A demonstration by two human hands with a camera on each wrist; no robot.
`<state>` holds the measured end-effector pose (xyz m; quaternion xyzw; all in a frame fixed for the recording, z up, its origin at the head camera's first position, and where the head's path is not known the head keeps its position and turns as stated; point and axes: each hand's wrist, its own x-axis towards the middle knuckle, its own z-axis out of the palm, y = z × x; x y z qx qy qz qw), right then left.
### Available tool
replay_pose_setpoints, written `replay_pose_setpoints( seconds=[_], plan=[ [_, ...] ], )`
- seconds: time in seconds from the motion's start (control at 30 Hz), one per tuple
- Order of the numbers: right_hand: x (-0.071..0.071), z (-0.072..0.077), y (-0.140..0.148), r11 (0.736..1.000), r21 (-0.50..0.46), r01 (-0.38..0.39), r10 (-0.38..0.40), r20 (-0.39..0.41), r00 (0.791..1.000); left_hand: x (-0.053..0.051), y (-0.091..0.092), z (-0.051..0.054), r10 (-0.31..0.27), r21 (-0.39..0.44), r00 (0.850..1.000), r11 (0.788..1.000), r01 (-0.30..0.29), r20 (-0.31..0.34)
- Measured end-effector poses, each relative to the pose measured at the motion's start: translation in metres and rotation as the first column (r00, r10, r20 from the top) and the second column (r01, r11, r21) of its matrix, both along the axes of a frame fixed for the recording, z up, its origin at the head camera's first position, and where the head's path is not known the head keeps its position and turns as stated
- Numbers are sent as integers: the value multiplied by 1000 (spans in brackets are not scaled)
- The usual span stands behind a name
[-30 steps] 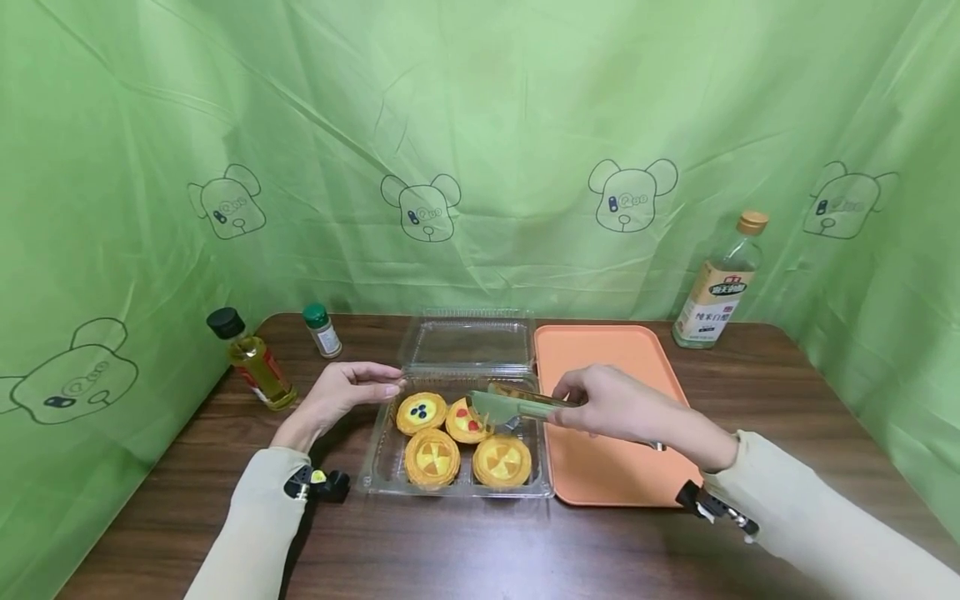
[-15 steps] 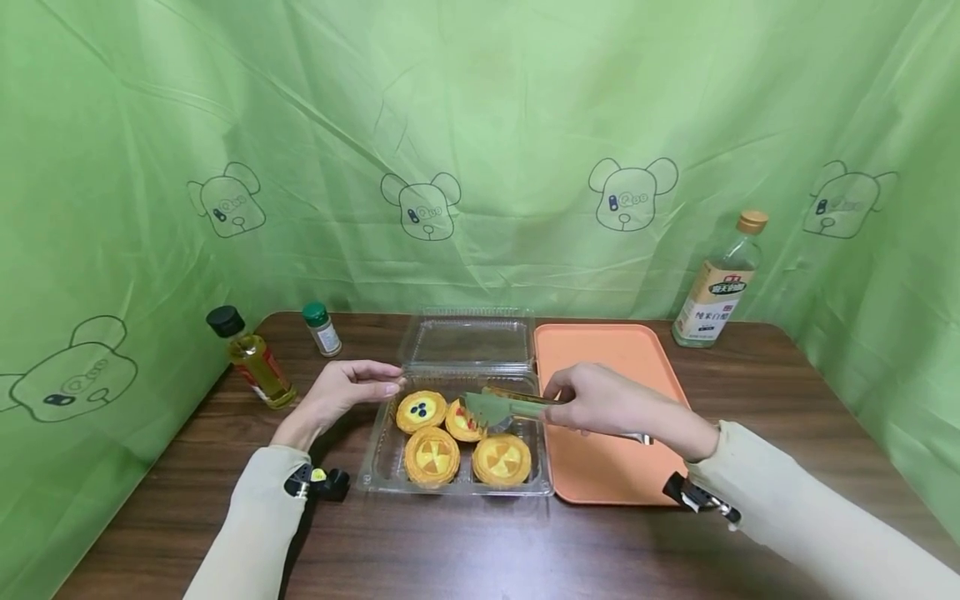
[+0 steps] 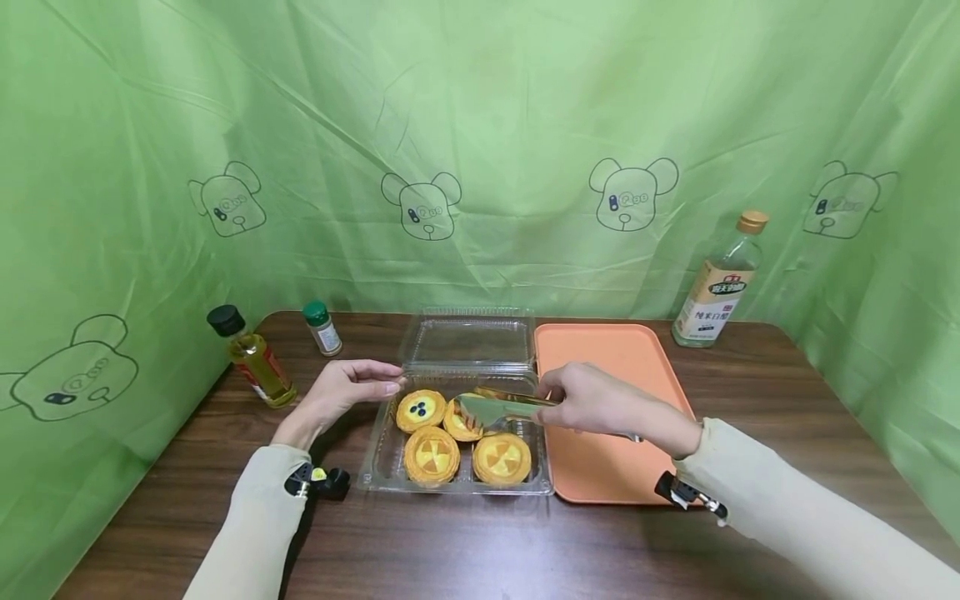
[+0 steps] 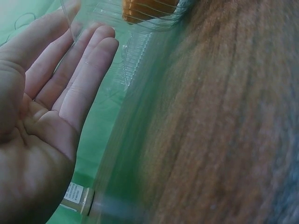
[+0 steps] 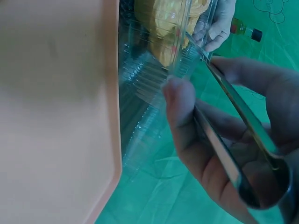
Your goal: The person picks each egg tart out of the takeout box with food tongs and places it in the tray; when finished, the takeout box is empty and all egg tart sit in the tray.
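My right hand (image 3: 585,398) holds metal tongs (image 5: 240,109), their arms spread. In the head view, the tongs' broad ends reach over the tart with red topping (image 3: 457,421), hiding much of it. The open clear plastic clamshell container (image 3: 378,475) holds this tart, a tart with dark berries (image 3: 422,411) and two tarts with a wedge pattern, one left (image 3: 432,457) and one right (image 3: 502,460). My left hand (image 3: 348,390) pinches the container's left rim near the hinge between thumb and fingers.
An orange tray (image 3: 607,350) adjoins the container on the right. An oil bottle (image 3: 258,367) and a green-capped jar (image 3: 322,330) stand to the left. A tall labelled bottle (image 3: 716,292) stands at the back right. A green curtain (image 3: 517,100) surrounds the table.
My right hand and the tongs have moved slightly left, and the tongs' ends have gone further over the red-topped tart. My left hand has stayed at the container's rim.
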<state>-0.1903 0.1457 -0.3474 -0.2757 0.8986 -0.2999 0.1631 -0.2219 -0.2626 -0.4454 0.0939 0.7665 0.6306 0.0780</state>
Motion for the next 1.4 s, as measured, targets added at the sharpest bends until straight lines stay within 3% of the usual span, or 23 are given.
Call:
replay_pose_setpoints(
  seconds=[0.27, 0.77, 1.2, 1.4],
  plan=[
    [1, -5, 8, 998, -47, -52, 48, -76, 996, -1, 0, -1, 6, -23, 1000, 1000, -6, 5],
    [1, -11, 24, 990, -141, 25, -26, -7, 1000, 0, -1, -4, 6, -15, 1000, 1000, -6, 3],
    [-5, 6, 48, 963, -232, 138, -116, 106, 988, 3, 1, -4, 6, -31, 1000, 999, -6, -3],
    [-11, 19, 61, 949, -237, 208, -191, 94, 977, 0, -2, -2, 3, -17, 1000, 1000, -3, -16]
  ],
)
